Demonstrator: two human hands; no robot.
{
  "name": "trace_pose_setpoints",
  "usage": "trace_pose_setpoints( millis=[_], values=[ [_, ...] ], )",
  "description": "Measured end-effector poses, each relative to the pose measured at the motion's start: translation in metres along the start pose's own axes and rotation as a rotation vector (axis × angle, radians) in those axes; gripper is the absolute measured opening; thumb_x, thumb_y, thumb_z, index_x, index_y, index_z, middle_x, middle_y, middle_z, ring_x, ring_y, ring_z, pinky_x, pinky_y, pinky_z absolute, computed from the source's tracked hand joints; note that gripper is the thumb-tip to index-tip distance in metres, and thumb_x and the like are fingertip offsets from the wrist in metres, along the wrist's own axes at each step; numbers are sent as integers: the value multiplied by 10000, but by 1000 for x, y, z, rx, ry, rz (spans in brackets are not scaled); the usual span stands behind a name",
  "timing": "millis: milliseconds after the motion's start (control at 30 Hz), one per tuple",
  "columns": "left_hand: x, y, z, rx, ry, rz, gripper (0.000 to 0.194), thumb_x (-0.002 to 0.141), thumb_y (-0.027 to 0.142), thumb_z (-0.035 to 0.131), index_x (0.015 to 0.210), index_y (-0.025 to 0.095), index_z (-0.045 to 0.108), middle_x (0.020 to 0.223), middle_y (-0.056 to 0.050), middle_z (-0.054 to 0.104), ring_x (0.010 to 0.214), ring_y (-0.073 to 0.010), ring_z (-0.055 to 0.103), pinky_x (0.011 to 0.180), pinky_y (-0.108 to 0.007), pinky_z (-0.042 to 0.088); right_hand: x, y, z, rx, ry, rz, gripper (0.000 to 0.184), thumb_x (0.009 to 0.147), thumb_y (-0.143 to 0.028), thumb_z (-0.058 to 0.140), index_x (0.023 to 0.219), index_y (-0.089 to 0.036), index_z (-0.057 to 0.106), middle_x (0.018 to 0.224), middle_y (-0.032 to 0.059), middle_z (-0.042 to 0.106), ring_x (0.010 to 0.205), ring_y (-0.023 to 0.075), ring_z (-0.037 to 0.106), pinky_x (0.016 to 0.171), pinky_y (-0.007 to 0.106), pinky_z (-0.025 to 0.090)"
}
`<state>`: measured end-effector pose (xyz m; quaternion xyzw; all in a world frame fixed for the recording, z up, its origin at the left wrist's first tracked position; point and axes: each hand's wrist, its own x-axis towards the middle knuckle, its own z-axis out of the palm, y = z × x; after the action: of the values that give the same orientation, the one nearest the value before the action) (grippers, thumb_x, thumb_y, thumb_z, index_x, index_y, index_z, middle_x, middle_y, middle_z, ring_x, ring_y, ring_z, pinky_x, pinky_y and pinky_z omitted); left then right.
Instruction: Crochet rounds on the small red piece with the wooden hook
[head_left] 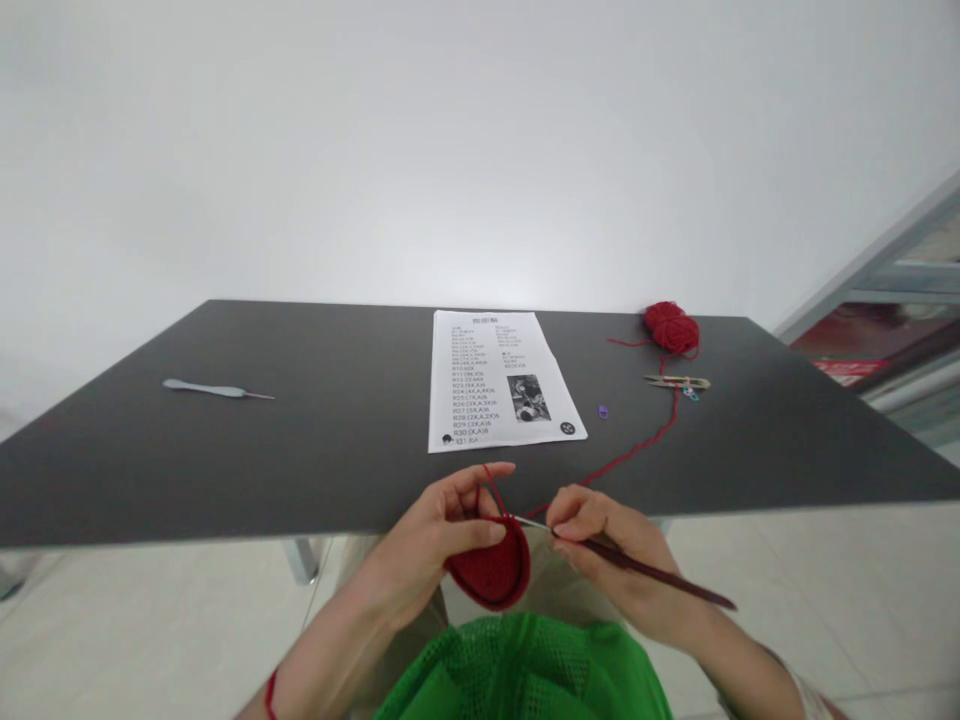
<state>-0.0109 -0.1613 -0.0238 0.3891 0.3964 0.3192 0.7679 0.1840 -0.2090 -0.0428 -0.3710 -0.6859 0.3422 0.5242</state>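
Note:
A round, cupped piece of red crochet (491, 575) is pinched between the thumb and fingers of my left hand (442, 525), just off the table's front edge. Red yarn loops up over my raised left index finger. My right hand (611, 545) grips a crochet hook (652, 570) with a dark brown handle. The hook's metal tip meets the upper rim of the red piece, but the stitch there is too small to make out. From the work, a strand of yarn (634, 452) runs right across the table to a red yarn ball (671, 328).
Printed pattern sheets (491, 385) lie at the middle of the dark table (337, 440). On the left rests a grey-handled crochet hook (206, 389). Thread snips (679, 382), a teal stitch marker (691, 394) and a purple stitch marker (604, 411) lie right of the sheets. A white wall stands behind.

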Motion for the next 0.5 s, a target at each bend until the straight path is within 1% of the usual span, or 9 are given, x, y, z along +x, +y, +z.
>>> trace_pose_setpoints(
  millis=[100,167,267,367,500],
  values=[
    [1,2,-4,33,-72,-23,527,599,133,786,1115,176,687,702,39,576,576,-72,494,528,-195,330,6,-6,-4,72,-15,69,202,895,-306,614,732,-197,568,754,22,615,580,108,538,493,220,426],
    [2,3,-7,44,-117,-43,518,603,126,778,1110,175,689,692,39,580,561,-68,485,514,-191,320,10,-9,-6,75,-53,51,231,898,-325,612,713,-194,563,740,22,609,585,110,541,500,225,429],
    [3,4,-11,56,-155,-78,498,605,115,769,1093,173,696,688,36,583,566,-73,489,516,-188,325,14,-12,-10,46,-114,13,257,910,-331,594,697,-194,549,711,17,602,598,115,558,517,230,439],
    [3,6,-12,72,-195,-114,487,599,107,765,1078,170,706,687,38,579,571,-78,494,520,-189,334,17,-14,-14,48,-140,19,251,899,-335,615,702,-191,559,715,17,614,591,110,566,511,223,439],
    [5,10,-14,93,-278,-142,456,587,92,749,1035,172,726,663,41,578,559,-73,478,510,-186,315,20,-16,-21,92,-203,43,222,878,-289,650,695,-186,578,731,15,631,589,99,566,504,210,431]
  ],
)
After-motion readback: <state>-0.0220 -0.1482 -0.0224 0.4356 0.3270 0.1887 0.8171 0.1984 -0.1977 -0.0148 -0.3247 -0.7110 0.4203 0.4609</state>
